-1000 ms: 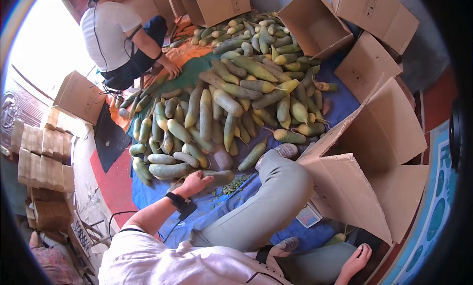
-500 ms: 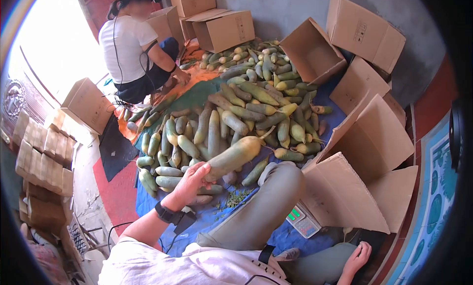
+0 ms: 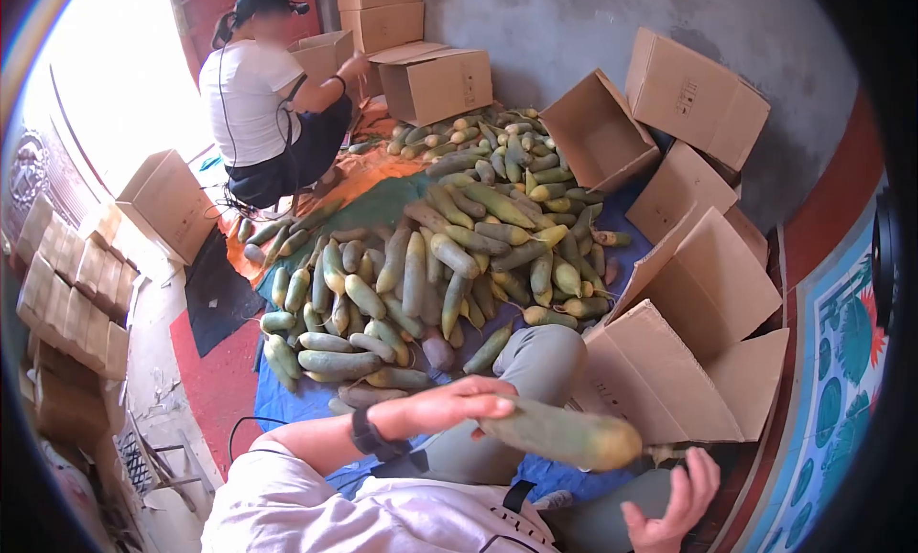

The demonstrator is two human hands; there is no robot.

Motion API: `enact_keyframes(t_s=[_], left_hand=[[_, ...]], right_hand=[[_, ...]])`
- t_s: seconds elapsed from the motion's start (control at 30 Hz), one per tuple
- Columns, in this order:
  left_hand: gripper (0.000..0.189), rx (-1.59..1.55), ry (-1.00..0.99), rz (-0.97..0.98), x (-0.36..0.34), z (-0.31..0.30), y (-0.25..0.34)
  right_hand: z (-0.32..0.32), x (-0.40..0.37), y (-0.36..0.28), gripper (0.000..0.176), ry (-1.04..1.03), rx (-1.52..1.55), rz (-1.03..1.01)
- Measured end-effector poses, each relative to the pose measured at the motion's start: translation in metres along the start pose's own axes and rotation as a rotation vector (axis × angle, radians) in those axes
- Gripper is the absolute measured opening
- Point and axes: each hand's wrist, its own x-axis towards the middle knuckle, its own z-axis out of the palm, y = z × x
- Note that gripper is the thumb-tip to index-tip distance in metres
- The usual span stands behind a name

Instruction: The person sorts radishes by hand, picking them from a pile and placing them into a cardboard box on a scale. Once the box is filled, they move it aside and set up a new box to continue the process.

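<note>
My left hand (image 3: pixel 457 407) grips one end of a long green radish (image 3: pixel 559 433) with a yellowish tip. The radish lies almost level above my bent leg, its yellow end pointing right. Close to that end is my right hand (image 3: pixel 677 500), raised with its fingers apart and holding nothing. In front of my knees spreads a big heap of green radishes (image 3: pixel 449 252) on blue, green and orange sheets. An open cardboard box (image 3: pixel 660 362) stands just beyond the held radish, at the right.
Another person (image 3: pixel 253 103) squats at the back left, one arm raised near a carton (image 3: pixel 323 54). More open cartons (image 3: pixel 601 132) lean along the grey wall. At the left are stacked cardboard pieces (image 3: pixel 72 304) and a single box (image 3: pixel 167 204). A patterned mat (image 3: pixel 841 381) borders the right.
My left hand has brought the radish down and right, from over the heap to above my leg. My right hand has risen towards it. The other person has lifted an arm.
</note>
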Motion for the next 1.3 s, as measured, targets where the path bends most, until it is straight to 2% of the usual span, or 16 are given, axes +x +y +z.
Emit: enact_keyframes(t_s=[0.1,0.33,0.4,0.43,0.57,0.63,0.73,0.8,0.93,1.0,1.07,1.13,1.17,1.23,1.27,1.3], left_hand=[[0.047,-0.006,-0.127,-0.045,0.007,0.013,-0.011],[0.055,0.046,-0.179,-0.04,0.021,0.01,-0.013],[0.047,-0.022,-0.164,0.03,0.022,0.016,-0.004],[0.043,-0.095,-0.151,0.098,0.023,0.019,0.0],[0.043,-0.184,-0.102,0.072,0.043,0.02,-0.023],[0.045,-0.37,-0.147,-0.053,0.05,0.022,-0.028],[0.048,-0.374,-0.276,-0.062,0.065,0.024,-0.04],[0.046,-0.356,-0.251,-0.085,0.07,0.028,-0.042],[0.037,-0.114,-0.218,0.081,0.085,0.022,-0.051],[0.037,-0.124,-0.199,0.085,0.091,0.01,-0.05],[0.034,-0.184,-0.183,0.068,0.092,0.003,-0.05],[0.032,-0.282,-0.217,0.109,0.095,0.0,-0.053],[0.032,-0.283,-0.218,0.107,0.094,0.0,-0.053],[0.031,-0.259,-0.232,0.053,0.093,0.001,-0.05],[0.031,-0.262,-0.231,0.052,0.094,0.0,-0.051],[0.03,-0.292,-0.239,0.068,0.095,0.0,-0.053]], right_hand=[[0.005,-0.008,-0.006,0.052,-0.311,0.052,0.007],[0.0,-0.025,-0.003,0.05,-0.306,0.141,0.246],[-0.002,-0.032,0.006,0.042,-0.279,0.082,0.242],[-0.006,-0.024,0.005,0.027,-0.242,0.115,0.22],[-0.012,-0.017,-0.001,0.012,-0.172,0.302,0.281],[-0.014,-0.013,-0.004,0.012,-0.157,0.342,0.323],[-0.02,0.0,-0.009,0.014,-0.132,0.4,0.365],[-0.024,0.009,-0.009,0.016,-0.121,0.416,0.503],[-0.029,0.03,0.001,0.019,0.09,0.432,0.749],[-0.04,0.033,0.025,0.023,0.127,0.353,0.633],[-0.046,0.039,0.04,0.031,0.398,0.448,0.925],[-0.05,0.051,0.055,0.028,0.604,0.602,0.867],[-0.051,0.048,0.071,0.028,0.604,0.6,0.869],[-0.055,0.03,0.125,0.024,0.907,0.554,0.831],[-0.059,0.017,0.154,0.024,0.904,0.554,0.832],[-0.063,0.0,0.184,0.026,0.713,0.545,0.862]])
